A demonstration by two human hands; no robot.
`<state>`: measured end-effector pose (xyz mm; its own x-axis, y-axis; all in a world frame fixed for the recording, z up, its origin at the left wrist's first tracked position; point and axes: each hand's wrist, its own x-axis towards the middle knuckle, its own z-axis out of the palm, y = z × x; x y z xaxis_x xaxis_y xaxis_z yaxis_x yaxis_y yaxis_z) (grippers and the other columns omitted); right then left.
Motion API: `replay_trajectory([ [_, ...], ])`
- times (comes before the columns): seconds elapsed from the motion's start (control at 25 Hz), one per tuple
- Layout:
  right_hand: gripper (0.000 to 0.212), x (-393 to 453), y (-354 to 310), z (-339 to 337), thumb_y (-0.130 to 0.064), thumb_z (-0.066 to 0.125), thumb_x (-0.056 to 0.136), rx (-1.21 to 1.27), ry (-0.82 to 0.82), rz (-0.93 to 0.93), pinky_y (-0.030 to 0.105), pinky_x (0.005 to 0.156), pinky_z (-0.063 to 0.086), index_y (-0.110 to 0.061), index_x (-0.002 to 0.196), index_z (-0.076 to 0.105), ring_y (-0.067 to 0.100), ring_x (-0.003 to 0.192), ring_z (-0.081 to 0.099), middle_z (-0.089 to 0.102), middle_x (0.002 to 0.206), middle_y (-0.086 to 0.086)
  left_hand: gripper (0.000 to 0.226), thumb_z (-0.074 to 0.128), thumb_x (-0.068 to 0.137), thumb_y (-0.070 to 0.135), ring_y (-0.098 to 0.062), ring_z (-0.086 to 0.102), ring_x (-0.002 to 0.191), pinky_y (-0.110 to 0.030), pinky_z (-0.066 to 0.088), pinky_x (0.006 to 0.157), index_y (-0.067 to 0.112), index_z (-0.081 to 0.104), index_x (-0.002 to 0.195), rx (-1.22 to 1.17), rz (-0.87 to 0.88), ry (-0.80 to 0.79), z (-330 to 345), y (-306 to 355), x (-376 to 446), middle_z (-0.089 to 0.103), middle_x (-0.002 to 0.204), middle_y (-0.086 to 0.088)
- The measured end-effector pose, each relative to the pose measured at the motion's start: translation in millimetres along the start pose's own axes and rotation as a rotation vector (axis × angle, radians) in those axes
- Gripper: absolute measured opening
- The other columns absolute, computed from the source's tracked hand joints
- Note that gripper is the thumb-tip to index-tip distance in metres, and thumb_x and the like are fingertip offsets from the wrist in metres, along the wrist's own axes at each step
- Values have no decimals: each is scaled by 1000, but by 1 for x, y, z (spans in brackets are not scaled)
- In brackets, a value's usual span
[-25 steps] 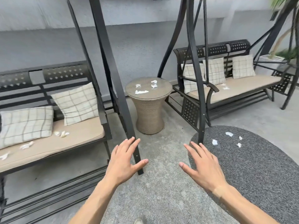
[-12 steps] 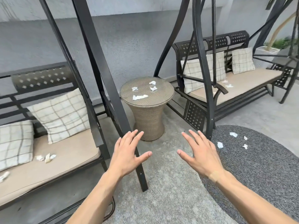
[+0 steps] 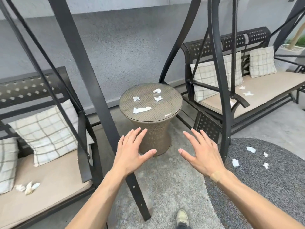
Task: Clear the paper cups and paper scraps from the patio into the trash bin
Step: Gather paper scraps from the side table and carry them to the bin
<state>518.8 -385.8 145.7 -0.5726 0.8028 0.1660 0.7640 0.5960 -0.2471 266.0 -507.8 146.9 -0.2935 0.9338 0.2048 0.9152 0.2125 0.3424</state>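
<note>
Several white paper scraps lie on a round wicker side table (image 3: 166,120); the largest scrap (image 3: 141,109) is a torn strip near its front. More scraps (image 3: 27,187) sit on the left bench cushion, others (image 3: 247,93) on the right bench cushion, and several (image 3: 235,162) on the dark rug. My left hand (image 3: 132,153) and my right hand (image 3: 202,153) hover empty, fingers spread, in front of the table and below its top. No paper cup or trash bin is in view.
A black swing bench (image 3: 49,171) stands at the left and another (image 3: 257,90) at the right, both with checked pillows. A slanted frame leg (image 3: 105,123) crosses just left of my left hand. A dark oval rug (image 3: 272,187) lies at the right. My shoe (image 3: 182,216) shows below.
I have walked closer to the wicker table, which now looks larger and nearer. Both hands stay open and empty, raised slightly toward it.
</note>
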Motion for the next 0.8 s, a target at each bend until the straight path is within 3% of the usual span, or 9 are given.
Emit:
replay_trajectory([
  [0.36,76,175,90,6,-80,22,82,69,-64,-28,50,113,20,-42,147,19,18,147,5,17,158,-7,83,38,80,80,-13,15,147,-46,15,119,39,22,150,-1,-120,21,41,13,166,23,158,9],
  [0.8,78,323,108,57,-81,17,80,108,-132,-79,52,111,24,-40,146,20,19,146,8,22,157,-3,84,34,80,83,-16,25,144,-46,26,116,37,25,149,-19,-252,8,88,-41,282,31,156,6],
])
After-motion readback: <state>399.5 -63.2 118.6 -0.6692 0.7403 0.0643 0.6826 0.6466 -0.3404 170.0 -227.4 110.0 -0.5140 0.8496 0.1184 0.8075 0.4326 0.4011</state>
